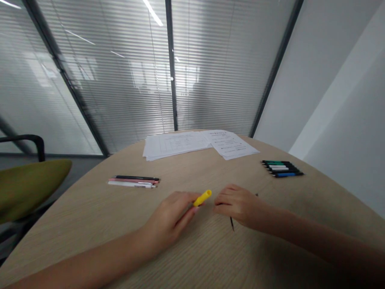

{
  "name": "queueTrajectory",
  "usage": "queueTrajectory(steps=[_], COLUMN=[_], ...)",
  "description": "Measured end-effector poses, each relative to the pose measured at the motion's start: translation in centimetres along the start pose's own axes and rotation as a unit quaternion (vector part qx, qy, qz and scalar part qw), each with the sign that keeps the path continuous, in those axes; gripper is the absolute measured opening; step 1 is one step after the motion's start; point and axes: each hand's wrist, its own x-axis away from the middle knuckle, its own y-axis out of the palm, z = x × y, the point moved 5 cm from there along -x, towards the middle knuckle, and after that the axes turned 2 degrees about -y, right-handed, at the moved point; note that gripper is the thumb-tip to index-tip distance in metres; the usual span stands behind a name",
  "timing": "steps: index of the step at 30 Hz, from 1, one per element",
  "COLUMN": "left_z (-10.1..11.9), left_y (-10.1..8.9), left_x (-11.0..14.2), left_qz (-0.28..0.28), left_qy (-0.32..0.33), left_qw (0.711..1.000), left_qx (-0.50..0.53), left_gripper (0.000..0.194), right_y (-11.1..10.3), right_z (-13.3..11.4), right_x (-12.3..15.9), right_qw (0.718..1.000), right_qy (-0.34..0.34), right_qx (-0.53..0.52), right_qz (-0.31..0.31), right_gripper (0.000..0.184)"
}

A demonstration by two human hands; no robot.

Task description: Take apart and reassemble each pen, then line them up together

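Observation:
My left hand (pixel 170 218) is closed around a yellow pen barrel (pixel 203 197), thumb and fingers pinching its lower part. The barrel tilts up to the right, and its round upper end looks open and hollow. Close by on the right, my right hand (pixel 240 204) is closed with its fingertips pressed together, pointing at the barrel but apart from it. Whatever the fingertips hold is too small or hidden to name. A thin dark pen refill (pixel 232 224) sticks out below this hand, and a small dark end shows above the wrist side; whether it is gripped I cannot tell.
On the left of the wooden table (pixel 126 216) lie several pens (pixel 134 182) in black, pink and white. Several green, white, black and blue pens (pixel 282 168) lie in a row at the right. Printed papers (pixel 180 144) spread along the far edge. A green chair (pixel 33 184) stands left.

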Motion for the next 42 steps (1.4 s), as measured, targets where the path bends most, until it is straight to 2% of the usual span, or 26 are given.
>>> queueTrajectory(steps=[5, 7, 9, 11, 13, 14, 16, 24, 32, 38, 42], left_z=[0.2, 0.3, 0.4, 0.6, 0.7, 0.7, 0.8, 1.1, 0.9, 1.0, 1.5], left_y=[0.3, 0.3, 0.4, 0.4, 0.4, 0.4, 0.5, 0.3, 0.4, 0.4, 0.4], left_x=[0.1, 0.2, 0.2, 0.2, 0.2, 0.2, 0.3, 0.3, 0.2, 0.2, 0.4], left_qz=[0.009, 0.009, 0.002, -0.003, -0.005, -0.004, -0.007, -0.004, -0.023, -0.021, -0.027], left_qy=[0.055, 0.071, 0.081, 0.089, 0.09, 0.088, 0.081, 0.11, 0.088, 0.097, 0.122], left_qw=[0.998, 0.996, 0.995, 0.994, 0.993, 0.993, 0.995, 0.992, 0.993, 0.991, 0.986], left_qx=[-0.04, -0.051, -0.06, -0.069, -0.075, -0.074, -0.064, -0.064, -0.073, -0.086, -0.106], left_gripper=[0.019, 0.019, 0.021, 0.021, 0.021, 0.021, 0.021, 0.024, 0.023, 0.024, 0.024], right_y=[-0.1, -0.9, -2.6, -4.8, -6.9, -7.8, -8.8, -8.3, -8.7, -8.3, -7.3], right_z=[-0.2, -0.2, -0.1, 0.3, 0.3, 0.2, -0.4, -0.8, -1.2, -0.6, -1.0], right_x=[-0.1, 0.0, 0.2, 0.7, 1.5, 1.8, 2.2, 1.9, 1.6, 1.7, 1.0], right_qw=[1.0, 0.999, 0.992, 0.965, 0.922, 0.899, 0.874, 0.853, 0.886, 0.883, 0.892], right_qy=[-0.013, -0.003, 0.034, 0.111, 0.186, 0.207, 0.222, 0.205, 0.181, 0.222, 0.201], right_qx=[0.028, 0.021, -0.028, -0.111, -0.186, -0.218, -0.263, -0.335, -0.288, -0.287, -0.321], right_qz=[-0.001, 0.041, 0.118, 0.208, 0.286, 0.319, 0.343, 0.342, 0.316, 0.297, 0.249], right_gripper=[0.018, 0.017, 0.016, 0.012, 0.009, 0.01, 0.014, 0.019, 0.017, 0.016, 0.015])
